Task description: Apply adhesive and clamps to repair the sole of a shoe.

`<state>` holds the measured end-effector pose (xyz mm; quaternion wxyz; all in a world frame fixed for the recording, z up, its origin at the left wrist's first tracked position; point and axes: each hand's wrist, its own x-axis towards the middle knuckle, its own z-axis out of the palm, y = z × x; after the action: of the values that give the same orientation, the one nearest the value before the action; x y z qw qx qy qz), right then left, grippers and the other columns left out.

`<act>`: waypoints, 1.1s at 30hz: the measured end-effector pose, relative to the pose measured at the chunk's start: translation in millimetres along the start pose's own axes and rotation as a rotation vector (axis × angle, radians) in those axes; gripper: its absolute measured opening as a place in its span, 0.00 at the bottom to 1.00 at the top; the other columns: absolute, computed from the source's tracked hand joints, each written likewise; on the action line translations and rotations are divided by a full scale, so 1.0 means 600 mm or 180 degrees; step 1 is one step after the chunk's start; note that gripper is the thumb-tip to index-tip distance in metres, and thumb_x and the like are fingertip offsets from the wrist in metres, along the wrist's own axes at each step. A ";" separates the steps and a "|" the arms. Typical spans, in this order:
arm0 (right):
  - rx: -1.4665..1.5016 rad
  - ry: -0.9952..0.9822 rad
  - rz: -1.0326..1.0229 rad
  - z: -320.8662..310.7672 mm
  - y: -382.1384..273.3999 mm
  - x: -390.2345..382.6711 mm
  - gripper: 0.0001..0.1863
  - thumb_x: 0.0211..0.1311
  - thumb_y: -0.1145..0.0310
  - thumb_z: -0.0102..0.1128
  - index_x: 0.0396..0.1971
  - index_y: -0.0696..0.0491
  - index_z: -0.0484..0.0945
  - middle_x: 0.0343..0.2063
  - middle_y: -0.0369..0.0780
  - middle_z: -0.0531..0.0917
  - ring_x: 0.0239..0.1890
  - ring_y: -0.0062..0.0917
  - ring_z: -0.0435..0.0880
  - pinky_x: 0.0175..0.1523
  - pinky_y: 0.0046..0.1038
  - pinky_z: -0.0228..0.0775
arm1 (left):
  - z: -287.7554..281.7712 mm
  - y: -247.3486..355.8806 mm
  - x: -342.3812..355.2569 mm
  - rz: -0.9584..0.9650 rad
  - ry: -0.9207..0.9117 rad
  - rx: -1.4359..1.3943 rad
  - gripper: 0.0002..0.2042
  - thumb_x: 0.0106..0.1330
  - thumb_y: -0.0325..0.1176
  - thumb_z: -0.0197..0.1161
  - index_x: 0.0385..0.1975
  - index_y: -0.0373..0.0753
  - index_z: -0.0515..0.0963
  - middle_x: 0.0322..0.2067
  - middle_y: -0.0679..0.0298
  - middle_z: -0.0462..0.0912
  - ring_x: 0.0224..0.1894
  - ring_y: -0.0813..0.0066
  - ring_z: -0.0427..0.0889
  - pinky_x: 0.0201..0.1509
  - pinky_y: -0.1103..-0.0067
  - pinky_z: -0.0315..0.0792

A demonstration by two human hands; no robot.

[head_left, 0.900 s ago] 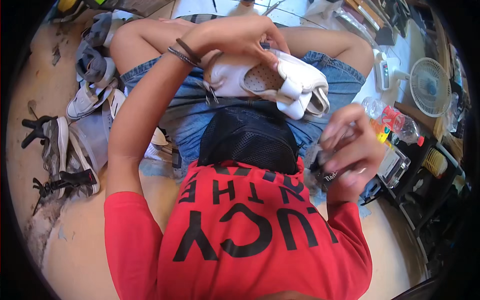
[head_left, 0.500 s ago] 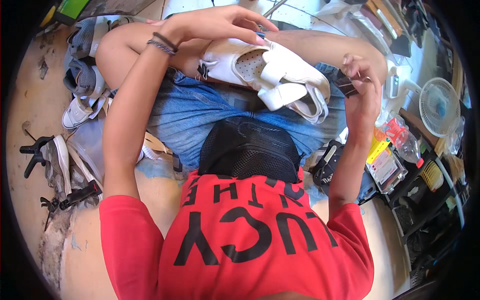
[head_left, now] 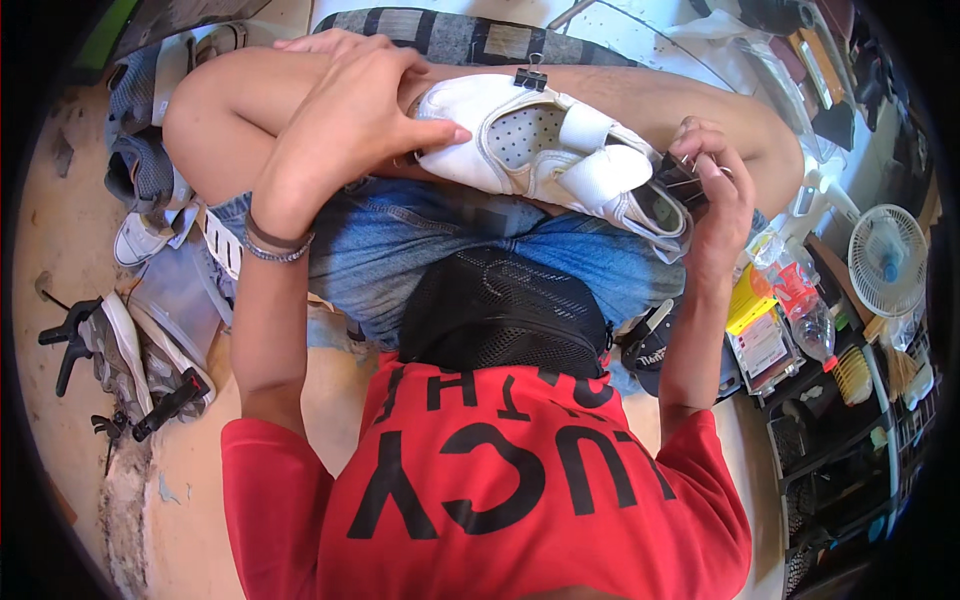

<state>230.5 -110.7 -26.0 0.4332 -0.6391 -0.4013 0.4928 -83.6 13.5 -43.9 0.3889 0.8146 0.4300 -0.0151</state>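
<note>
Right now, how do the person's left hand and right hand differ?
The left hand rests its thumb on the left end of the white shoe; the right hand is by its other end. The right hand pinches a dark clip, while no clip shows in the left hand. Bracelets circle the left hand's wrist; none show at the right hand's. Both hands are ungloved.

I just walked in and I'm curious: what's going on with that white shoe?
A person sits with the white shoe across the lap. The left hand has its thumb against one end of it. The right hand holds a dark clip by the other end; whether that touches the shoe is unclear. A black binder clip sits at the shoe's far edge.
</note>
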 end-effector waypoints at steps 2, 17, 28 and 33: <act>-0.0120 0.0016 -0.0079 0.000 0.001 -0.003 0.14 0.69 0.66 0.52 0.35 0.62 0.81 0.43 0.42 0.79 0.51 0.27 0.76 0.61 0.27 0.63 | -0.002 0.007 0.003 -0.0155 0.0022 0.0629 0.29 0.54 0.48 0.77 0.46 0.28 0.83 0.42 0.49 0.85 0.48 0.55 0.82 0.55 0.68 0.74; 0.0826 0.0578 -0.0159 -0.038 0.007 -0.059 0.26 0.67 0.70 0.61 0.64 0.57 0.69 0.48 0.41 0.78 0.49 0.22 0.79 0.58 0.25 0.70 | -0.010 0.084 -0.046 0.0019 0.0725 -0.0371 0.14 0.68 0.35 0.67 0.45 0.31 0.80 0.36 0.53 0.87 0.34 0.66 0.87 0.40 0.75 0.77; 0.0967 0.0950 -0.0149 -0.128 0.005 -0.124 0.23 0.72 0.68 0.63 0.62 0.58 0.71 0.41 0.44 0.84 0.43 0.31 0.86 0.53 0.32 0.80 | -0.060 0.226 -0.117 0.0934 0.1901 0.0474 0.14 0.62 0.26 0.71 0.48 0.32 0.84 0.43 0.56 0.89 0.45 0.72 0.87 0.50 0.79 0.77; -0.0960 0.2109 -0.0872 -0.185 0.026 -0.137 0.14 0.69 0.61 0.67 0.47 0.55 0.84 0.35 0.33 0.86 0.23 0.13 0.68 0.29 0.20 0.61 | -0.100 0.285 -0.133 0.1125 0.1519 0.0008 0.14 0.64 0.25 0.69 0.50 0.32 0.84 0.44 0.57 0.89 0.45 0.76 0.85 0.52 0.81 0.75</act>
<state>324.5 -210.2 -2.4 0.5022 -0.7607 -0.3892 0.1328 -30.8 -58.8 133.0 0.2724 0.8579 0.3607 0.2442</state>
